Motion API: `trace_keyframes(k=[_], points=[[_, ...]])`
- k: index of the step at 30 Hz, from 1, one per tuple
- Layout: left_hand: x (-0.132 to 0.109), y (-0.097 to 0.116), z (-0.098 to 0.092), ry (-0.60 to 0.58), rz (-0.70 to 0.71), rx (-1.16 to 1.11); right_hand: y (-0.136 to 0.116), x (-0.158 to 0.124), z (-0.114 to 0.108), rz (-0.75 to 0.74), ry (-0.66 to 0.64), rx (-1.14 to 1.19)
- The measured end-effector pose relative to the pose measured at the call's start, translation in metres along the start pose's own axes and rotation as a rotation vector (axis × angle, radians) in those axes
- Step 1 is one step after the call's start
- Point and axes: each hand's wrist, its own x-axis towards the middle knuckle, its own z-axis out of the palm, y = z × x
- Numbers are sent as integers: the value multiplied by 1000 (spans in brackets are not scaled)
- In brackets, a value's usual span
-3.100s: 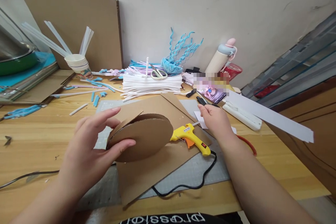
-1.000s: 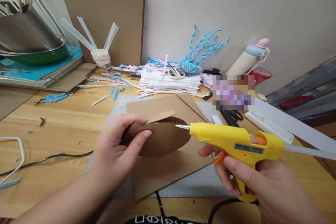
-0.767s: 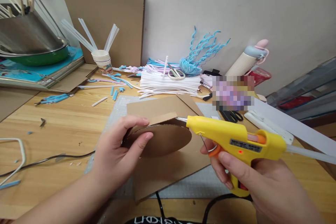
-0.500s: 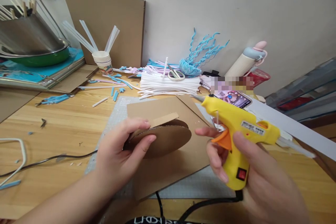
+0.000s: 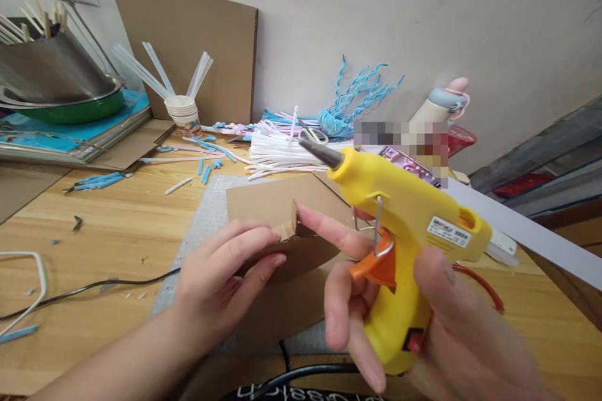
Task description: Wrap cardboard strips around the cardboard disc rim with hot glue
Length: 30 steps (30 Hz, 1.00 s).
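Observation:
My left hand pinches a round cardboard piece at its edge, fingers above and thumb below. A narrow cardboard strip lies along the disc's rim, and its free end bends upward. In my right hand is a yellow glue gun with an orange trigger, its metal nozzle pointing up and left. The right index finger reaches out and touches the bent strip end. Beneath the disc lies a flat cardboard sheet on a grey cutting mat.
White pipe cleaners and scissors lie at the back. A paper cup holds clear glue sticks. A metal container of wooden sticks stands left. A black cord crosses the table. A bottle stands back right.
My right hand has moved left with the glue gun, its index finger now against the strip. The strip's end, straight before, is bent up. My left hand keeps its grip.

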Motion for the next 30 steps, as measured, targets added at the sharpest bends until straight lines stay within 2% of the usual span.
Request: trace_keyframes(k=[4, 7, 10, 17, 24, 27, 30], points=[[0, 0, 0, -11, -18, -13, 1, 5, 0, 40, -97, 27], [-1, -1, 1, 16, -4, 36, -1, 5, 1, -44, 40, 6], [-1, -2, 0, 21, 13, 55, -1, 2, 0, -40, 120, -15], [3, 1, -1, -19, 58, 46, 1, 0, -1, 19, -25, 89], [3, 2, -2, -31, 52, -16, 4, 4, -2, 92, -56, 146], [5, 3, -3, -35, 54, -21, 7, 6, -2, 84, -45, 69], [2, 1, -1, -29, 40, 8, 10, 5, -2, 54, 0, -122]])
